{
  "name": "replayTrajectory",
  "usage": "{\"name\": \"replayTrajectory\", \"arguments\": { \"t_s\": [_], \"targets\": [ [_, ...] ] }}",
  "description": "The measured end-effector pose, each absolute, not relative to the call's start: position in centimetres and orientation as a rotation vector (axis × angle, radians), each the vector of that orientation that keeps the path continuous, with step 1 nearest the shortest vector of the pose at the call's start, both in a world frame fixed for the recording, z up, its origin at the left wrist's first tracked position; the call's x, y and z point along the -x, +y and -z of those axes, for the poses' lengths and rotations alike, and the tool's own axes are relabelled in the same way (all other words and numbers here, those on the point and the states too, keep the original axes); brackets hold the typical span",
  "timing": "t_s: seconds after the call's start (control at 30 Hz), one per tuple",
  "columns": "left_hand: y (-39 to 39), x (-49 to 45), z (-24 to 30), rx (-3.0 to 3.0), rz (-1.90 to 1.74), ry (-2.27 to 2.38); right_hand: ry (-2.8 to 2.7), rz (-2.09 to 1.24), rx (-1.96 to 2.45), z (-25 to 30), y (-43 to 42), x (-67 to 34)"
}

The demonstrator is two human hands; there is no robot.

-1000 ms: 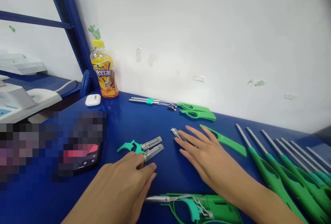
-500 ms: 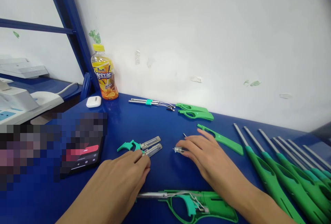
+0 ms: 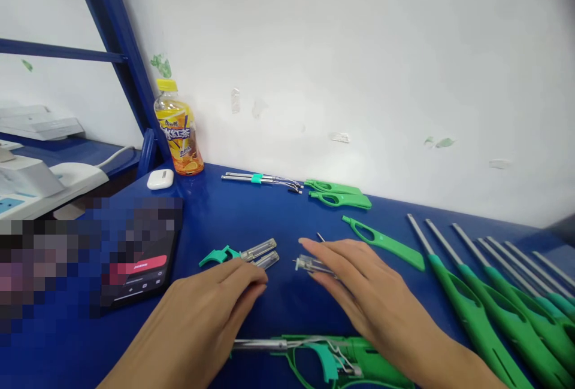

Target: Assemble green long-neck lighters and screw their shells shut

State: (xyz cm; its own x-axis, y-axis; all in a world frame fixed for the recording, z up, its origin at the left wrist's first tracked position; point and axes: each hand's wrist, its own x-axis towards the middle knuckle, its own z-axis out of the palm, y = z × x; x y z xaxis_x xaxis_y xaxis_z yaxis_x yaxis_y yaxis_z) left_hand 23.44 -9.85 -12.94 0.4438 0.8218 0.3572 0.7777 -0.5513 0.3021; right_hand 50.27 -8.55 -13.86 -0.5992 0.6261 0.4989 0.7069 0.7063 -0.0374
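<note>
My left hand (image 3: pixel 202 305) is closed, its fingers curled together beside two clear fuel tanks (image 3: pixel 260 250). What its fingertips hold, if anything, is hidden. A teal trigger piece (image 3: pixel 218 255) lies just behind that hand, by the tanks. To the right, my right hand (image 3: pixel 368 284) has its thumb and fingers around another clear fuel tank (image 3: pixel 309 263), whose nozzle end points left. A thin metal tip (image 3: pixel 320 237) shows behind the right fingers. Below both hands lies an opened green lighter body (image 3: pixel 372 350) with a metal tube, wires and a teal trigger in it.
Several finished green lighters (image 3: pixel 467 299) lie in a row at the right. Green shell halves (image 3: pixel 395 248) and metal tubes with wires (image 3: pixel 251 178) lie toward the wall. At left are a phone (image 3: pixel 148 269), a white earphone case (image 3: pixel 160 179) and a drink bottle (image 3: pixel 178 131).
My right hand has shifted slightly, its index finger lifting, and more of the clear tank shows. My left hand has moved a little right, covering more of the tanks beside it.
</note>
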Motion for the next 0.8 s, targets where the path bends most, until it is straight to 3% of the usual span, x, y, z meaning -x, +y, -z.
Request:
{"name": "replayTrajectory", "arguments": {
  "t_s": [0.3, 0.8],
  "targets": [
    [-9.9, -23.9, 12.3, -2.305, -1.034, 1.359, -2.341, 0.243, 0.731, 12.8, -8.9, -49.8],
    [-10.6, -24.9, 10.9, -1.686, -0.898, 1.329, -2.36, 0.183, 0.684, 12.9, -9.8, -48.2]
  ]
}}
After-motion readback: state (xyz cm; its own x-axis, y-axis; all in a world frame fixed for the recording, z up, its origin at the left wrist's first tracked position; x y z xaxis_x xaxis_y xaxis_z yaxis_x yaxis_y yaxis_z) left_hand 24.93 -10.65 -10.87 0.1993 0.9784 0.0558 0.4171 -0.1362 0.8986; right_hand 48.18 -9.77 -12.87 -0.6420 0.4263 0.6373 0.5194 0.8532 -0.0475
